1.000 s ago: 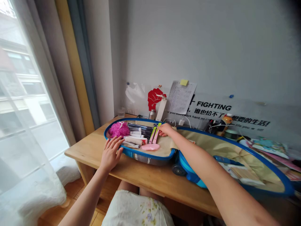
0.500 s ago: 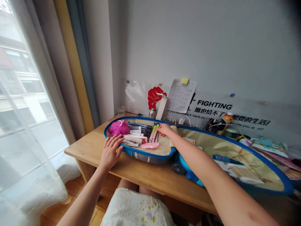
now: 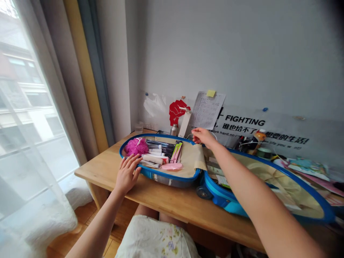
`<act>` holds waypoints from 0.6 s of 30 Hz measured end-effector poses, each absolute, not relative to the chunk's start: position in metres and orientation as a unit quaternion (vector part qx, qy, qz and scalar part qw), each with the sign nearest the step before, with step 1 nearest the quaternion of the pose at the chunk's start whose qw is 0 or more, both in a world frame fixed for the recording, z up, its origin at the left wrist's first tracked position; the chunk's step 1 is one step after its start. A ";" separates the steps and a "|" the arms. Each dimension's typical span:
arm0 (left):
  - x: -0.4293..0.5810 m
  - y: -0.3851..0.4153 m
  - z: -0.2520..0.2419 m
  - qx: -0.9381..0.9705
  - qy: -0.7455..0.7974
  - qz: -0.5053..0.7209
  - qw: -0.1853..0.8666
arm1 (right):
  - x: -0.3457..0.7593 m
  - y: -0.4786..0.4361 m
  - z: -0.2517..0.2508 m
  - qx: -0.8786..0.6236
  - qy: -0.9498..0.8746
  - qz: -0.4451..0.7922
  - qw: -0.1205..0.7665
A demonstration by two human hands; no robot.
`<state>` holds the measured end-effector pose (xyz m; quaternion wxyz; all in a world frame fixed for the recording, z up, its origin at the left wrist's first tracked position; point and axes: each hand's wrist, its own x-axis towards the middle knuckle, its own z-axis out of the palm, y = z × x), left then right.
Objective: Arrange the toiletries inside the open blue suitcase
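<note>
My left hand [image 3: 128,173] lies with fingers spread over the near left rim of an open blue suitcase [image 3: 172,175]. My right hand [image 3: 202,137] is raised above the far rim near the hinge, its fingers curled together, and nothing shows in them. In the left half sit a magenta bath puff [image 3: 136,146], several white tubes [image 3: 154,158], black packaged items [image 3: 167,147], slim pink-and-green packs [image 3: 176,152] and a pink oval case [image 3: 172,166]. A beige fabric flap [image 3: 199,157] covers the hinge. My right forearm hides part of the right half [image 3: 309,186].
The suitcase stands on a wooden desk [image 3: 99,168] against a wall. Behind it are a small metallic bottle [image 3: 174,129], a white upright stand [image 3: 184,123] and a pinned paper list [image 3: 206,110]. Bottles and bags [image 3: 306,167] crowd the right; sheer curtains [image 3: 53,179] hang left.
My right hand has come away from the pink-and-green packs and moved up and right, over the far rim. Those packs stay in the left half. My left hand keeps its place.
</note>
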<state>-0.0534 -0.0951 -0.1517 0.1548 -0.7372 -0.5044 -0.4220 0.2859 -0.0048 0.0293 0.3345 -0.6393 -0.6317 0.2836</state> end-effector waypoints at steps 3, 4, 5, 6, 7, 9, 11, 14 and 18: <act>-0.054 -0.094 -0.152 -0.737 -0.500 -0.426 0.160 | 0.328 -0.034 0.045 -0.614 -0.660 0.318 0.293; -0.054 -0.094 -0.153 -0.736 -0.500 -0.428 0.159 | 0.343 -0.045 0.044 -0.607 -0.674 0.337 0.251; -0.054 -0.094 -0.153 -0.736 -0.500 -0.428 0.158 | 0.359 -0.055 0.041 -0.598 -0.695 0.356 0.181; -0.054 -0.094 -0.153 -0.736 -0.502 -0.428 0.154 | 0.373 -0.065 0.035 -0.594 -0.709 0.361 0.119; -0.054 -0.094 -0.153 -0.736 -0.504 -0.427 0.151 | 0.387 -0.074 0.027 -0.596 -0.718 0.354 0.067; -0.054 -0.095 -0.153 -0.735 -0.507 -0.426 0.144 | 0.411 -0.091 0.011 -0.613 -0.720 0.325 -0.017; -0.054 -0.095 -0.152 -0.735 -0.506 -0.428 0.143 | 0.428 -0.105 -0.003 -0.631 -0.714 0.296 -0.062; -0.054 -0.095 -0.151 -0.733 -0.504 -0.433 0.144 | 0.442 -0.119 -0.015 -0.647 -0.708 0.272 -0.078; -0.053 -0.095 -0.151 -0.731 -0.502 -0.439 0.145 | 0.447 -0.125 -0.019 -0.658 -0.703 0.260 -0.076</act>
